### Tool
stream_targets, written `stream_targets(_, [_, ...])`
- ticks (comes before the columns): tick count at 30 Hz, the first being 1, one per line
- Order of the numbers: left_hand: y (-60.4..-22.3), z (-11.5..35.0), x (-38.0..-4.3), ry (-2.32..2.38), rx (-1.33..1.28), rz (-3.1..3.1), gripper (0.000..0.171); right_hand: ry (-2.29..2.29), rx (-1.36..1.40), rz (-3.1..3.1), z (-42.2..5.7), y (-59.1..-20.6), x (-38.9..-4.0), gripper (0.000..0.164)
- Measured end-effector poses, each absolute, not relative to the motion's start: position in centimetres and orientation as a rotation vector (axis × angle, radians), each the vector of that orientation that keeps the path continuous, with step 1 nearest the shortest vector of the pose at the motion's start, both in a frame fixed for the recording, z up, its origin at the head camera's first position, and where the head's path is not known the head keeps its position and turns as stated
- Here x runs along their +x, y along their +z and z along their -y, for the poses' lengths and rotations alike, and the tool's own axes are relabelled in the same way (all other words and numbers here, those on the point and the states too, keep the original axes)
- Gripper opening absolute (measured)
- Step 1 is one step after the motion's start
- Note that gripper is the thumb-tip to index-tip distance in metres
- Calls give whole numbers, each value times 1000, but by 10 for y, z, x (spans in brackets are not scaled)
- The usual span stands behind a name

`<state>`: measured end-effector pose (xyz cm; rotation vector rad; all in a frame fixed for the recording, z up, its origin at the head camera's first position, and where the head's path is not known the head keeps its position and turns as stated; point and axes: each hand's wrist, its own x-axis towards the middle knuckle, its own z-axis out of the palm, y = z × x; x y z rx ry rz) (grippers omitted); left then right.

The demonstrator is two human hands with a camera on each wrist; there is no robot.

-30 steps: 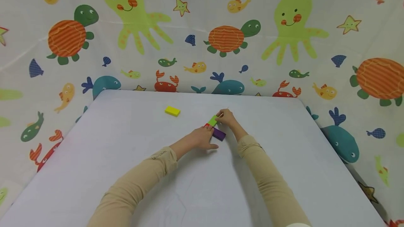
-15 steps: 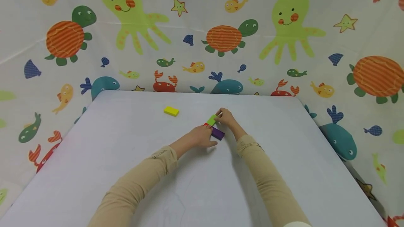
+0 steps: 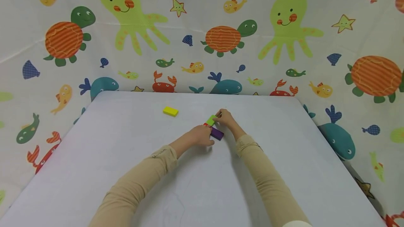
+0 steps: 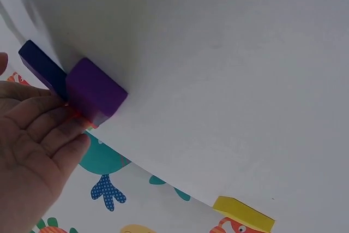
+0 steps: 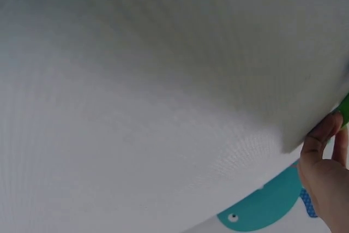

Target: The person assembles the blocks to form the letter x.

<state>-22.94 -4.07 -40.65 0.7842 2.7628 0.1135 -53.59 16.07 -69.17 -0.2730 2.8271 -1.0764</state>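
My left hand (image 3: 200, 136) reaches across the white table with its fingertips at a red block (image 3: 206, 124), which it mostly covers. Its fingers lie extended beside the blocks in the left wrist view, the thumb apart. There a purple block (image 4: 97, 88) meets a dark blue block (image 4: 43, 68) at an angle. The head view shows one dark purple-looking block (image 3: 217, 133) just right of that hand. My right hand (image 3: 225, 117) pinches the right side of a green block (image 3: 211, 120), which adjoins the red one. Only a green corner shows in the right wrist view.
A yellow block (image 3: 170, 111) lies apart at the back left of the table (image 3: 126, 132). Behind the table's far edge hangs a curtain (image 3: 183, 23) printed with sea animals.
The head view has shifted slightly. My left thumb has drawn in a little toward the fingers. Both hands otherwise stay at the blocks.
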Motion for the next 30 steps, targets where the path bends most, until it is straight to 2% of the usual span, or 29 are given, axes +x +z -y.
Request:
stream_targets(8, [-407,39,-231,136,743,-2764,47,-1052,-238,-2840,-163,-718,-559,50])
stream_targets(13, [-406,38,-232,165,732,-2761,47,-1069,-236,-2849,-160,-700,-542,61])
stream_targets(17, [-406,37,-232,214,713,-2750,40,-1072,-234,-2863,-158,-671,-516,70])
stream_targets(23, [-402,36,-234,218,710,-2719,45,-1068,-180,-2819,-146,-605,-459,55])
stream_targets(27, [-400,38,-240,240,694,-2700,45,-1203,-110,-2710,-137,-548,-412,52])
stream_targets(30, [-400,41,-245,265,658,-2683,42,-1358,-23,-2563,-132,-526,-395,51])
